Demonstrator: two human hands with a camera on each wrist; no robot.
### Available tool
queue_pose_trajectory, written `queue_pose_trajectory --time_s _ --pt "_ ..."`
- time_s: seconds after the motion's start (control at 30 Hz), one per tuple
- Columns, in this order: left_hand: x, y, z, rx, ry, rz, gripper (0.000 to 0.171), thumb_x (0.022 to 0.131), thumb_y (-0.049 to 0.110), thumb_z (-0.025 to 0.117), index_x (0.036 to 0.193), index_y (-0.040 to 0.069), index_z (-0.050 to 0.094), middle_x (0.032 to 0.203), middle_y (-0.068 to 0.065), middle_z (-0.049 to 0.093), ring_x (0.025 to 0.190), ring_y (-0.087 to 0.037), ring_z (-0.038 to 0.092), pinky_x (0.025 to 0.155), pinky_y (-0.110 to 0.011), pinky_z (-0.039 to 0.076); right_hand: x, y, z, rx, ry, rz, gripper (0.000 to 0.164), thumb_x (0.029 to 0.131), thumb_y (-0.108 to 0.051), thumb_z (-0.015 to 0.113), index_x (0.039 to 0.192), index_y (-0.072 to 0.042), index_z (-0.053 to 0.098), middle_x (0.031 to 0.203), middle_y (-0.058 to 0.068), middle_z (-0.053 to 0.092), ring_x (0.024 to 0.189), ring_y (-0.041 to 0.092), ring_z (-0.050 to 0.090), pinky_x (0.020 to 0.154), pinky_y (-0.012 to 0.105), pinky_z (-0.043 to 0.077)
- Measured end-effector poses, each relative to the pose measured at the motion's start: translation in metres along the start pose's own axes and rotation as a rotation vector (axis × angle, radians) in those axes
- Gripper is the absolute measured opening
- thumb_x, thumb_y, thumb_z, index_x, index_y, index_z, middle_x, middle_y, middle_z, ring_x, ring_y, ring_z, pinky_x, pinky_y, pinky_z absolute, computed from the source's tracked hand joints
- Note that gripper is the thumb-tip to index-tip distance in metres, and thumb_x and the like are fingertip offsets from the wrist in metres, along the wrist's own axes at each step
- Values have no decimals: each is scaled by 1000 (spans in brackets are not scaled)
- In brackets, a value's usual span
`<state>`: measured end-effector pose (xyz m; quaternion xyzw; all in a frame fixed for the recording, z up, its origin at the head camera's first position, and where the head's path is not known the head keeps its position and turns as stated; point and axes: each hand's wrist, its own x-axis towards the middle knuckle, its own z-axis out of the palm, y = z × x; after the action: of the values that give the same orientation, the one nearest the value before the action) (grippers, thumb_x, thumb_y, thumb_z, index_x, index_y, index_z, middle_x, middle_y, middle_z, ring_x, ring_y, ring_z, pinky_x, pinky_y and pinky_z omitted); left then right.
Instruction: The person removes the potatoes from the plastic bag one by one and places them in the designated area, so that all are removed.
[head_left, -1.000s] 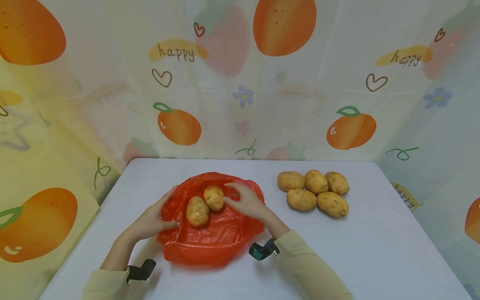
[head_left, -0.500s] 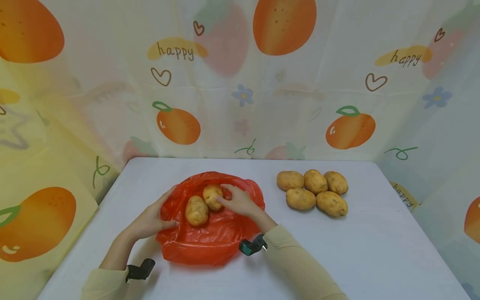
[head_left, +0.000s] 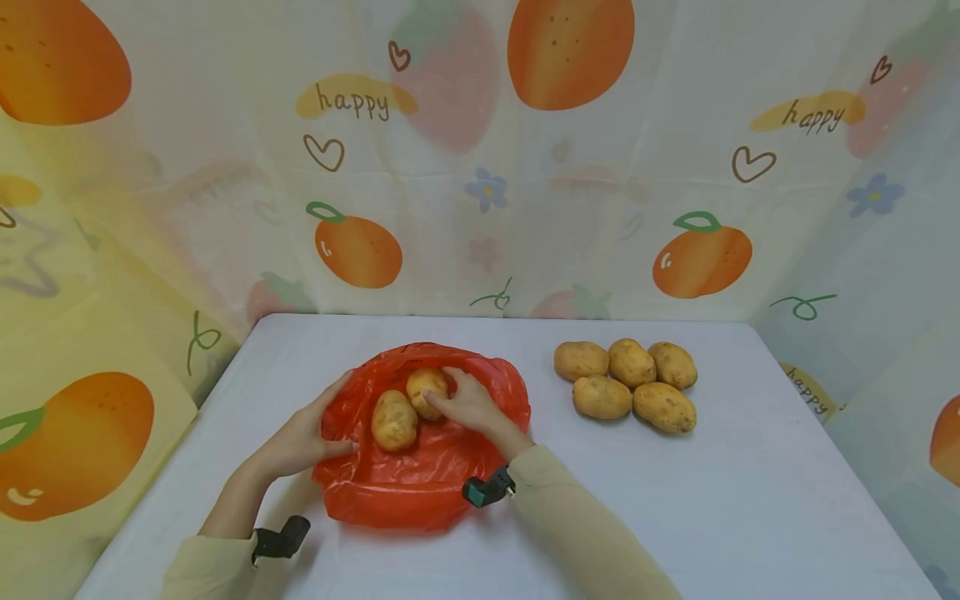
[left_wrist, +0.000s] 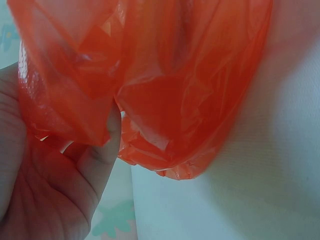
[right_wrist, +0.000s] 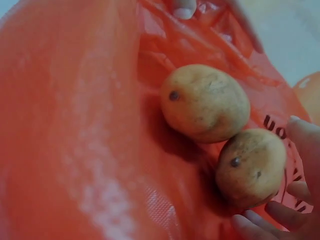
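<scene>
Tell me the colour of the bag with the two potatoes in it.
The bag is red, best seen in the head view.

Red bag [head_left: 390, 507] — yellow-brown potatoes [head_left: 393, 422] — fruit-print backdrop [head_left: 570, 225]

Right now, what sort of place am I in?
Probably a makeshift recording booth: a white table, fruit-print sheeting behind and at both sides, and a pair of wrist-worn cameras.

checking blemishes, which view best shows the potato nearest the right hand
The right wrist view: that potato is close up, dark spots visible. The head view shows it smaller, partly behind the right hand; the left wrist view lacks it.
</scene>
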<state>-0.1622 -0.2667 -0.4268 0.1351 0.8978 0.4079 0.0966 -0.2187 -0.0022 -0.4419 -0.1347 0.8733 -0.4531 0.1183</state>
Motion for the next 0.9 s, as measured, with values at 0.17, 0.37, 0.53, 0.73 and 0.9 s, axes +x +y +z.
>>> queue_pose_trajectory --time_s 0.17,0.37,0.53,0.73,0.9 --pt "1 0 0 -13 -3 -2 100 74 16 77 149 26 12 148 -15 28 125 -41 39 86 -48 50 2 3 4 34 -17 46 69 88 -44 57 140 -4 35 132 12 48 114 25 50 99 43 43" --pt "1 1 1 -15 -3 -2 100 74 17 77 149 27 12 148 -15 29 124 -40 40 86 -47 50 5 3 6 62 -17 79 70 87 -45 58 140 -5 34 129 11 49 109 24 50 97 42 44" --pt "1 0 1 -5 0 4 100 74 18 77 149 26 11 148 -16 28 126 -41 38 89 -50 48 5 -1 6 61 -8 108 74 86 -44 60 140 -2 33 130 14 49 112 26 50 97 43 44" --pt "1 1 2 -4 0 -2 100 73 18 77 149 27 11 148 -16 28 126 -41 38 89 -51 47 5 -6 10 37 14 127 74 83 -47 62 135 -1 37 118 13 55 99 23 54 86 36 51" --pt "0 2 2 5 2 3 100 73 18 77 149 26 11 147 -17 29 125 -42 39 90 -52 46 5 -8 17 58 51 171 71 81 -51 62 131 -5 40 112 10 57 95 22 55 83 38 52"
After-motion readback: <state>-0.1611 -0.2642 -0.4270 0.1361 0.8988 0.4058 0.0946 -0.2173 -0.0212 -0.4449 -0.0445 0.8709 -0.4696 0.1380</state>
